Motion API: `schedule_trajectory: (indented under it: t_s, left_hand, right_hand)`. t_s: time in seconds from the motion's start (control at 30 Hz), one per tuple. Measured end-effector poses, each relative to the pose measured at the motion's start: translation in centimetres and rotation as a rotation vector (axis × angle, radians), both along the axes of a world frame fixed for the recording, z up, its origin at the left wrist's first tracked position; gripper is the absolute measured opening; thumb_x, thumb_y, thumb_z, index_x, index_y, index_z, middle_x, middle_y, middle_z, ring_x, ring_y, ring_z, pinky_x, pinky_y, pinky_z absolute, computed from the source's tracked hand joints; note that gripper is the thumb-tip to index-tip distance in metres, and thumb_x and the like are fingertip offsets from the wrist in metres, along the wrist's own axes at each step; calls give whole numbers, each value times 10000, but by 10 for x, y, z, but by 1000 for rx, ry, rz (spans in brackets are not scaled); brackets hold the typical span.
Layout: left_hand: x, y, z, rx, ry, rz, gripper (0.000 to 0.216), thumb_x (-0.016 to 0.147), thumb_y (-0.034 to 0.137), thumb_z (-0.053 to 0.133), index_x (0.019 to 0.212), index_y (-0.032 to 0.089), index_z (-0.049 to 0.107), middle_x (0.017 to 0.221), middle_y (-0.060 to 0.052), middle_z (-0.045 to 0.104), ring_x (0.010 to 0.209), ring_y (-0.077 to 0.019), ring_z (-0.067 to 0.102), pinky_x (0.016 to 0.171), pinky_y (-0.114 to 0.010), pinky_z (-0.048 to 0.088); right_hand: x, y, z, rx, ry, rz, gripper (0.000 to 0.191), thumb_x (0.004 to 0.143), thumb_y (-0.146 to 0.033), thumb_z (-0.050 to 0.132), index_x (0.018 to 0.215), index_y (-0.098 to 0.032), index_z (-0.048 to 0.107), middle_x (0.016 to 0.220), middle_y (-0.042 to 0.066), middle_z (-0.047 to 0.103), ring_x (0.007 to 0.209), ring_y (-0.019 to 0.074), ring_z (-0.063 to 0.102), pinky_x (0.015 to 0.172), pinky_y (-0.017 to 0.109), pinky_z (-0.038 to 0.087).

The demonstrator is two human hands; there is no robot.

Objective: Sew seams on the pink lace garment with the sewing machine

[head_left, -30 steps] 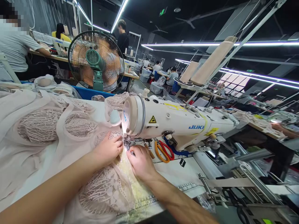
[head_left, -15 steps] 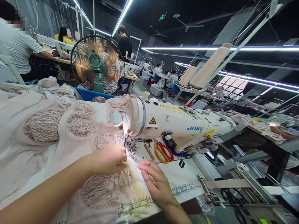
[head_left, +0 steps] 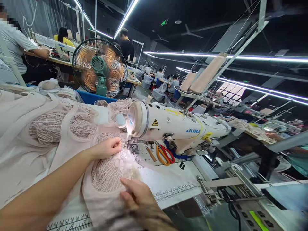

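Observation:
A beige lace bra point(head_left: 108, 175) lies under the needle end of a white sewing machine point(head_left: 166, 122), its patterned cup turned up. My left hand point(head_left: 111, 148) is closed on the lace just left of the lit presser foot point(head_left: 130, 145); the fingertips are curled and partly hidden. Lower down, my right hand point(head_left: 141, 197) rests at the right edge of the cup. Its thumb and forefinger are apart on the fabric, while the other fingers are hidden and the wrist is blurred. More joined beige bras point(head_left: 48, 128) spread out to the left.
Orange-handled snippers point(head_left: 163, 155), red-handled snippers point(head_left: 168, 154) and a wooden-handled tool point(head_left: 151, 154) lie beside the needle plate. A ruler tape point(head_left: 175, 192) runs along the table. Behind stands a fan point(head_left: 99, 67); thread cones point(head_left: 208, 73) stand at the right. Co-workers sit farther back.
My left hand has moved left and slightly up from the needle area. My right hand has come down and left, and its fingers have parted. The lace cup has shifted up beside the presser foot.

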State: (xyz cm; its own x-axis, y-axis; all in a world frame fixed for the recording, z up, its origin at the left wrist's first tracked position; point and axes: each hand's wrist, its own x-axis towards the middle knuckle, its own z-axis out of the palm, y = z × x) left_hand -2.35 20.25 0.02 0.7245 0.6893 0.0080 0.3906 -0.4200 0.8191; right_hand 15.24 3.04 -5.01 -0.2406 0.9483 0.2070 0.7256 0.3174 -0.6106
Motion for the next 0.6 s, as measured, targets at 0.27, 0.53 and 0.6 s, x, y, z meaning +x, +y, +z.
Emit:
schedule_trajectory:
  t_s: [0.27, 0.53, 0.6]
  left_hand:
    - [0, -2, 1, 69, 149, -44, 170, 650, 148, 471, 718, 174, 625, 782, -11, 542, 713, -152, 527, 674, -248, 413]
    - [12, -30, 12, 412, 693, -78, 480, 743, 80, 569, 1139, 302, 725, 950, -78, 597, 691, -219, 596, 651, -340, 465]
    - [16, -36, 12, 444, 735, -55, 459, 748, 87, 595, 1156, 262, 710, 966, -96, 606, 705, -233, 617, 658, -357, 490]
  right_hand:
    - [10, 16, 1, -11, 34, -174, 325, 906, -253, 433, 951, -183, 748, 745, 51, 698, 691, 177, 629, 659, 262, 476]
    - [12, 18, 9, -221, -253, -210, 499, 911, -205, 425, 1383, -183, 586, 970, 113, 758, 887, 257, 709, 761, 317, 529]
    - [12, 20, 13, -248, -291, -206, 509, 923, -192, 407, 1408, -199, 562, 990, 106, 760, 938, 251, 708, 812, 312, 527]
